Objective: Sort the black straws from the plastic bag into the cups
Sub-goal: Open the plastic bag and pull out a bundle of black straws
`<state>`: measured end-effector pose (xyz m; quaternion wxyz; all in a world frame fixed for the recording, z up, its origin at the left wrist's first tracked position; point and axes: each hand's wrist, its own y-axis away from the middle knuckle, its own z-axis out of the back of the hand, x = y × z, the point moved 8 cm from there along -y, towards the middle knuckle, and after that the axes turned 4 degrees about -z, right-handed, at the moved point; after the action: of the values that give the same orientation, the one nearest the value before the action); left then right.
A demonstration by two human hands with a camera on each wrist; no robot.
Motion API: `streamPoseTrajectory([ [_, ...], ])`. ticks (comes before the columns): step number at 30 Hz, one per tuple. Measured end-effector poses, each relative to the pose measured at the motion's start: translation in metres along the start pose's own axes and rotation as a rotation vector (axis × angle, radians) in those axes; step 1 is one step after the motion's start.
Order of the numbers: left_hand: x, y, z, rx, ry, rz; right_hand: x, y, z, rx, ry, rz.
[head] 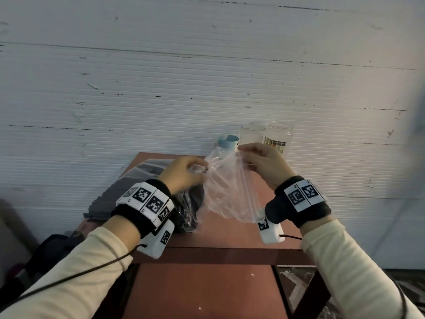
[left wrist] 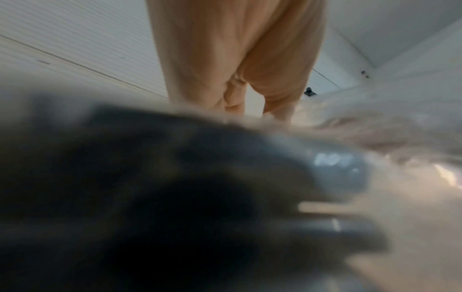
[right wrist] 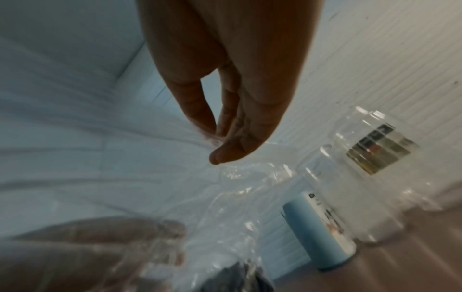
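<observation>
- Holding the clear plastic bag (head: 226, 192) up over the red tabletop (head: 230, 236) at the centre of the head view, both hands had its upper edge pinched between curled fingers and thumb.
- The left hand (head: 184, 173) gripped the bag's left part, just left of centre in the frame, with crumpled film bunched at its fingertips.
- The right hand (head: 264, 164) pinched the bag's top right corner, right of centre; the right wrist view showed the thumb and fingers (right wrist: 232, 110) closed together on the stretched film.
- The black straws (head: 190, 208) lay as a dark bundle low in the bag's left side, below the left hand and down near the tabletop (individual straws could not be told apart).
- In the left wrist view the same dark mass (left wrist: 175, 187) filled the lower left of the frame, badly blurred.
- Three cups stood at the far edge of the tabletop against the white wall (head: 161, 77): a blue cup (head: 228, 141) just above the bag, then two clear cups, one plain (head: 253, 133) and one with a printed label (head: 279, 137), side by side to its right.
- A grey stack of flat packets (head: 142, 178) sat on the left part of the tabletop, partly behind the left hand.
</observation>
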<state>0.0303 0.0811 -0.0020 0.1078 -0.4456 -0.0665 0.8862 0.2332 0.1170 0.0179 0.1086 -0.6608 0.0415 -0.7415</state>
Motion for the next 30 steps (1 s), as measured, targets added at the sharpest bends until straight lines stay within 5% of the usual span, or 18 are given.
streamPoseTrajectory([
  [6,-0.026,-0.001,-0.018,0.165,-0.234,-0.081,0.043,0.017,-0.009,0.087,0.063,0.202],
  [13,-0.049,-0.006,0.026,-0.230,0.143,-0.148,0.042,0.027,-0.026,0.101,0.100,0.264],
  [18,-0.052,-0.004,0.009,-0.090,0.370,-0.100,0.043,0.031,-0.039,0.134,0.087,0.287],
  [30,-0.039,0.006,0.003,-0.013,0.594,-0.046,0.028,0.034,-0.047,0.223,0.057,0.212],
])
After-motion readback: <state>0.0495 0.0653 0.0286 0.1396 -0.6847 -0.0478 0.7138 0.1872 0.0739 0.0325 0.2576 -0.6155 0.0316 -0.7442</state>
